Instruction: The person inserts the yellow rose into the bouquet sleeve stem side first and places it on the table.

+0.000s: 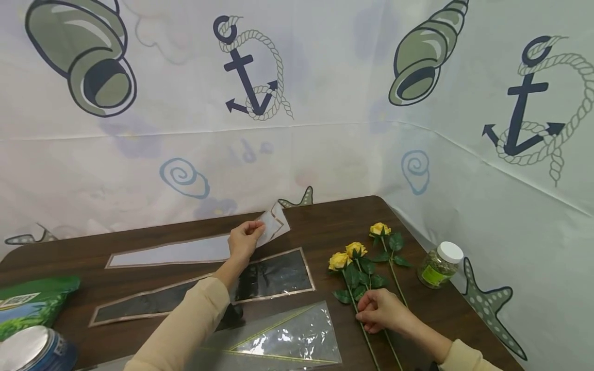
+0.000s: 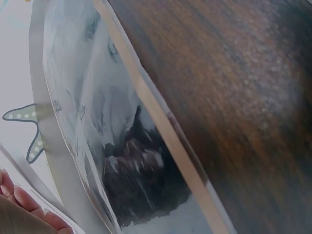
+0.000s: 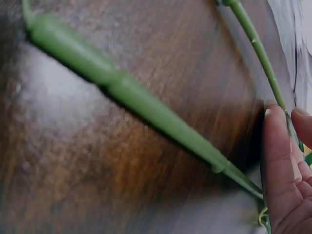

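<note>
My left hand [image 1: 245, 241] pinches the raised right end of a long white plastic sheet with a tan border [image 1: 171, 252] at the back of the table. In the left wrist view, my fingertips [image 2: 29, 202] show at the lower left, beside a glossy clear sheet with a tan edge [image 2: 78, 97]. On the right, my right hand [image 1: 382, 312] pinches a green stem among three yellow artificial roses [image 1: 340, 260]. The right wrist view shows that stem [image 3: 261, 53] between thumb and fingers, with another stem [image 3: 156, 109] lying on the table.
Nearer me lie a dark see-through sheet with a tan border [image 1: 276, 275] and a clear sheet with yellow lines [image 1: 287, 335]. A jar with a white lid [image 1: 440, 265] stands at the right edge. At left are a green bag [image 1: 39, 299] and a blue can [image 1: 58, 353].
</note>
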`<move>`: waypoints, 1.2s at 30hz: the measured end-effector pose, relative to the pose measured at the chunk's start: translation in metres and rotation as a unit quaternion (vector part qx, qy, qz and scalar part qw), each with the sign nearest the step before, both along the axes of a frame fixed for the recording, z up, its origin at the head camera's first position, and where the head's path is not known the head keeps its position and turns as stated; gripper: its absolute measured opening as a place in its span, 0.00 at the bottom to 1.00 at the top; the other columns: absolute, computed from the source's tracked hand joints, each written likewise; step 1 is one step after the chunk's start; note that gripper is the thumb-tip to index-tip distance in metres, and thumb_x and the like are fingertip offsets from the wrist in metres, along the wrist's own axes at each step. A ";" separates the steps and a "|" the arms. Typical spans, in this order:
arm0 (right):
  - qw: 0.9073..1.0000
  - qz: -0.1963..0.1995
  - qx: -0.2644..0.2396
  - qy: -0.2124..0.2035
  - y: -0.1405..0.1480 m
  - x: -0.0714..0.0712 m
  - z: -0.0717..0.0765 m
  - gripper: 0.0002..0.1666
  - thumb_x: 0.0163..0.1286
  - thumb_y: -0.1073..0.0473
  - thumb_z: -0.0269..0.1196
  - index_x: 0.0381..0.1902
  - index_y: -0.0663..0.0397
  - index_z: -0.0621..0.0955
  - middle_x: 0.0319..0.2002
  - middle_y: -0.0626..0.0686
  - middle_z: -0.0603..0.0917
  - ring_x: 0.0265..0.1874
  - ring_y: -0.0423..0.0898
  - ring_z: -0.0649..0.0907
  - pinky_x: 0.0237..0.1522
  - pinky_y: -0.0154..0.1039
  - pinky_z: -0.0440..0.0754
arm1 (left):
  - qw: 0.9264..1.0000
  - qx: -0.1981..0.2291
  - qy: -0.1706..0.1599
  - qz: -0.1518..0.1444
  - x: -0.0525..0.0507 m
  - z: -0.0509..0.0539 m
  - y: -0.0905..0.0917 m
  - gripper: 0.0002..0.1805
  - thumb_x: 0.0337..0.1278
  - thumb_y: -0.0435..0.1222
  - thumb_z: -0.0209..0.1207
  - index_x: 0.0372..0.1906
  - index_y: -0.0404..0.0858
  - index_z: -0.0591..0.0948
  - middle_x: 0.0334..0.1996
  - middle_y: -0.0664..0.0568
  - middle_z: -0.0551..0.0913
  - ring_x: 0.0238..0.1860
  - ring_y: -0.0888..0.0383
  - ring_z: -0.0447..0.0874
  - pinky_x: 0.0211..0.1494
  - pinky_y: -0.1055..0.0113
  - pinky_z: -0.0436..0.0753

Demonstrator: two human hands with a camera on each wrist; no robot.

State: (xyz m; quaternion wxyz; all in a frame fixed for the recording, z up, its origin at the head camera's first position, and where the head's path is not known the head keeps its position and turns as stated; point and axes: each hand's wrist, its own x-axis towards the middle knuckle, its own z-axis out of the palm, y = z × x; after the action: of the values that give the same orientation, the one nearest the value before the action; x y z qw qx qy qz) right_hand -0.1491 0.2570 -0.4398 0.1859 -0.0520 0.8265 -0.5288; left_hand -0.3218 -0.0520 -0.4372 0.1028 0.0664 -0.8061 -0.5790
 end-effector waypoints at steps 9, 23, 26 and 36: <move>1.000 -0.003 0.001 -0.007 -0.010 -0.001 -0.001 0.08 0.58 0.68 0.65 0.33 0.69 0.77 0.22 0.53 0.82 0.19 0.44 0.83 0.23 0.42 0.83 | 1.000 0.007 -0.009 -0.003 0.002 -0.001 -0.002 0.10 0.53 0.40 0.65 0.37 0.38 0.85 0.30 0.50 0.84 0.28 0.64 0.72 0.31 0.73 0.70; 0.989 -0.027 -0.082 -0.123 -0.020 -0.011 0.012 0.11 0.65 0.63 0.60 0.42 0.65 0.74 0.23 0.48 0.78 0.22 0.38 0.80 0.26 0.32 0.81 | 1.000 0.013 -0.004 -0.007 0.003 0.001 -0.003 0.11 0.53 0.39 0.65 0.38 0.37 0.85 0.34 0.46 0.84 0.29 0.65 0.72 0.32 0.73 0.70; 0.985 -0.027 -0.113 -0.129 -0.022 -0.017 0.018 0.10 0.66 0.63 0.59 0.42 0.64 0.73 0.25 0.48 0.78 0.24 0.38 0.80 0.27 0.31 0.81 | 1.000 0.012 -0.002 -0.009 0.003 0.001 -0.003 0.10 0.53 0.39 0.65 0.38 0.37 0.85 0.32 0.47 0.84 0.28 0.65 0.72 0.31 0.73 0.70; 0.969 -0.104 -0.220 -0.042 -0.034 -0.064 0.046 0.09 0.69 0.64 0.55 0.44 0.63 0.69 0.30 0.46 0.76 0.27 0.36 0.79 0.34 0.30 0.80 | 1.000 0.010 0.015 -0.017 0.006 0.002 0.001 0.09 0.54 0.37 0.65 0.38 0.36 0.85 0.33 0.45 0.85 0.28 0.65 0.73 0.32 0.73 0.70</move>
State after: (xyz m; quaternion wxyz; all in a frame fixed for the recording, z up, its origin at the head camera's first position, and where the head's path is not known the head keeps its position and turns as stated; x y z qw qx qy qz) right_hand -0.2132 0.2228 -0.3937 0.1480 0.0168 0.6824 -0.7157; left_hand -0.3155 -0.0513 -0.4355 0.1040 0.0451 -0.7996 -0.5897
